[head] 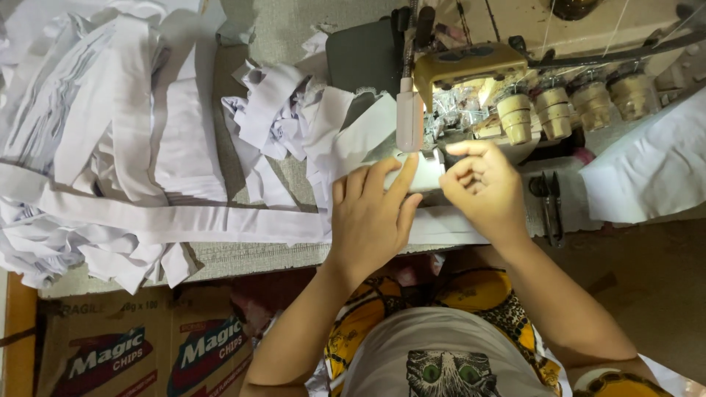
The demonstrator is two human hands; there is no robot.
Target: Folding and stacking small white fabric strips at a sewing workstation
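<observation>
I see L hand (371,217) flat, fingers spread on white strip (184,220) | R hand (482,187) pinching strip at sewing machine (471,81) | scissors (548,202) rt | fabric pile (103,125) left | brown carton (140,345), red-white label, under table edge

The left hand (371,217) hides the white fabric strip (184,219) under its palm.

A big loose heap of white cloth strips (103,117) covers the table's left side. Black thread snips (548,200) lie at right, near a folded white cloth piece (651,165). Four cream-coloured thread-tension knobs (570,103) stand in a row far right. Two brown printed cardboard boxes (140,345) sit near left, under the table edge.
</observation>
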